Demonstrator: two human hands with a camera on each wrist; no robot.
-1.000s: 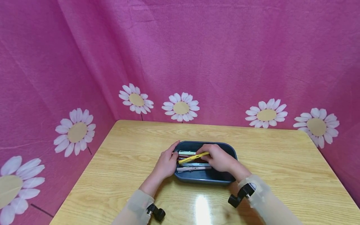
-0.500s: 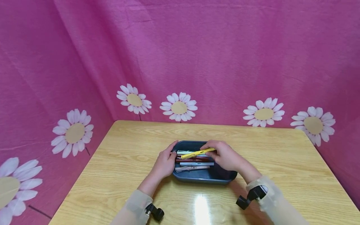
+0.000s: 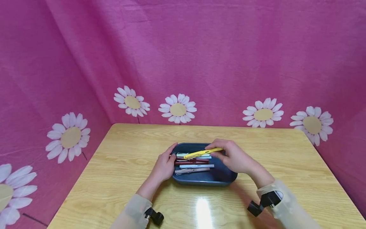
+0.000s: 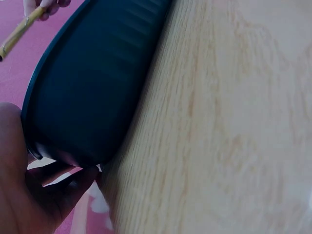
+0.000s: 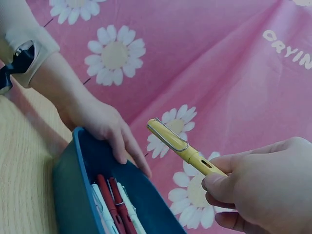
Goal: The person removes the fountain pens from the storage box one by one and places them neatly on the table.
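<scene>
A dark blue rectangular bin (image 3: 200, 183) stands on the table with several pens lying crosswise in its left part. Among them are dark red pens (image 3: 191, 162), a pale blue pen (image 3: 197, 166) and a greyish-pink pen (image 3: 192, 171). My left hand (image 3: 163, 167) grips the bin's left end, thumb over the rim and fingers outside; the left wrist view shows fingers (image 4: 73, 187) against the outer wall. Pinched between thumb and fingers of my right hand (image 3: 238, 160) is a yellow pen (image 5: 178, 146), capped with a wire clip, held above the bin's contents.
The wooden table (image 3: 137, 136) extends around the bin on all sides. A pink cloth (image 3: 217, 63) with white daisies hangs behind and at both sides. Each wrist carries a small black camera mount (image 3: 266, 202).
My right hand has lifted the yellow pen up and away from the other pens, toward the bin's far side. The left hand keeps its hold on the bin.
</scene>
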